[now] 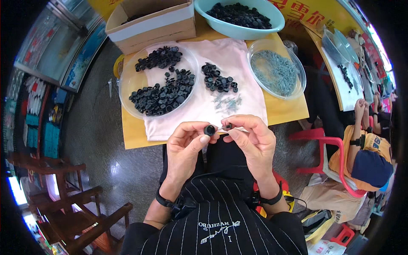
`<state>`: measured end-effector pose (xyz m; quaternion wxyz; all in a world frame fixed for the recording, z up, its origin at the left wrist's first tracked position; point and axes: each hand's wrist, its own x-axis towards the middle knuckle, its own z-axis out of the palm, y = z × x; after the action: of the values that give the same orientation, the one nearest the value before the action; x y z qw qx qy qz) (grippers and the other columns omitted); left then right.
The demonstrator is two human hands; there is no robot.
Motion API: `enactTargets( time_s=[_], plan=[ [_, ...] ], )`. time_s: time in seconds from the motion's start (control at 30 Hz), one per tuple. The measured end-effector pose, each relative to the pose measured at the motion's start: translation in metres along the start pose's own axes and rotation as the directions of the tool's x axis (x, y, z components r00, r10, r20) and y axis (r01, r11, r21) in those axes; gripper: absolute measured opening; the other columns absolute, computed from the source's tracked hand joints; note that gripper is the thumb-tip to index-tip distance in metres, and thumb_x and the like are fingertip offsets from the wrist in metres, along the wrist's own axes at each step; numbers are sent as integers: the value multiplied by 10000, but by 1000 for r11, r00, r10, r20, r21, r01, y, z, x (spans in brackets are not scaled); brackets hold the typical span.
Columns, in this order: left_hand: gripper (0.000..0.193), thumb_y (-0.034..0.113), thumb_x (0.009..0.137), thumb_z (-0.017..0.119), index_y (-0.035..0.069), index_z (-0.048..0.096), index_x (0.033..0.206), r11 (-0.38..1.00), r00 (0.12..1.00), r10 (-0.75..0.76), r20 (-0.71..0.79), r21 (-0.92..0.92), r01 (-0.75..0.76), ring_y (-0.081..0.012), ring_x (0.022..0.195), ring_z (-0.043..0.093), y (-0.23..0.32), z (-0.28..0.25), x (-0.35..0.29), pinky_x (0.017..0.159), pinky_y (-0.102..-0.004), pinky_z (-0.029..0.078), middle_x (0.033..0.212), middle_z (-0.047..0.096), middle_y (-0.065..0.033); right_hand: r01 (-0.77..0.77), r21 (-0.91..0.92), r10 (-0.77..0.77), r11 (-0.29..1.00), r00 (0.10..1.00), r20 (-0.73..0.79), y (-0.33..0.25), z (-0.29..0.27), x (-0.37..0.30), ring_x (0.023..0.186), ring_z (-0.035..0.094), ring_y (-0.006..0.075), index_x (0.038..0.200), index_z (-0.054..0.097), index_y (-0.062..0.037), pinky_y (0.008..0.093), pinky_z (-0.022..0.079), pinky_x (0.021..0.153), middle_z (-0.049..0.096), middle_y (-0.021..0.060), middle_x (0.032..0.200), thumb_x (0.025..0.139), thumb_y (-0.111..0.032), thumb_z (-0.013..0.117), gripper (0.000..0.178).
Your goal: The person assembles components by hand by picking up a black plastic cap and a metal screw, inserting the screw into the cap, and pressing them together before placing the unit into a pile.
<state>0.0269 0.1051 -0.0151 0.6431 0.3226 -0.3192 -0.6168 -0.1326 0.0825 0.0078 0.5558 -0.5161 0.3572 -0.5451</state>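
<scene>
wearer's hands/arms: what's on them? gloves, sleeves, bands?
No gloves: left hand and right hand are bare, forearms uncovered. Each wrist carries a black strap, left wrist band and right wrist band, with a small black device and thin black cable attached.

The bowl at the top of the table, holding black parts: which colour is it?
The bowl is light turquoise blue, plain and without pattern. The head view, the only one, shows it clearly.

Left hand [183, 144]: black round part [209, 130] at fingertips. Right hand [251, 140]: small black piece [228, 126] on silvery pin. Beyond hands: pale pink cloth [221, 80], yellow-tan tabletop [289, 109], clear dishes, black parts [163, 91], grey pins [276, 71], teal basin [238, 29]. Below hands: black garment [221, 221], thin white pinstripes. Right of right hand: red chair [327, 142].
</scene>
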Motion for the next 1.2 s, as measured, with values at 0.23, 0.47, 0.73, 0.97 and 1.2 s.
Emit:
enactTargets(
  time_s=[0.23,0.47,0.73,0.97,1.2],
  plan=[
    [239,46,878,621,-29,576,1100,993,996,-76,35,-86,79,-181,866,642,-9,2,18,817,-304,521,1004,653,-133,103,-280,-97,955,995,38,-10,-5,14,825,675,146,1052,620,44,250,564,694,668,127,984,850,30,625,203],
    [258,8,862,628,-30,580,1112,997,997,-77,10,-17,77,-173,852,642,-9,6,22,813,-299,522,968,661,-121,187,-387,-174,903,982,70,-6,-8,18,809,682,176,1041,628,21,256,559,682,664,135,959,820,39,648,222],
    [245,-32,840,640,-35,608,1083,995,1000,-17,6,96,16,-168,895,641,-8,11,22,833,-288,531,1007,648,-111,308,-472,-295,826,950,104,-1,-11,20,878,669,233,1024,647,11,285,545,734,674,145,977,786,48,665,241],
    [239,-57,834,638,-42,624,1072,977,999,29,29,212,-34,-165,925,631,-6,12,24,840,-267,530,1094,608,-124,286,-452,-278,845,957,88,4,-11,18,886,665,237,1044,652,7,288,548,734,671,154,1014,809,44,646,239],
    [249,-63,831,639,-41,625,1078,955,998,44,43,291,-55,-157,954,618,-6,9,24,821,-245,517,1104,595,-122,260,-435,-251,862,965,79,7,-10,17,886,662,231,1061,650,7,283,552,735,666,165,1030,827,42,631,238]
  ],
)
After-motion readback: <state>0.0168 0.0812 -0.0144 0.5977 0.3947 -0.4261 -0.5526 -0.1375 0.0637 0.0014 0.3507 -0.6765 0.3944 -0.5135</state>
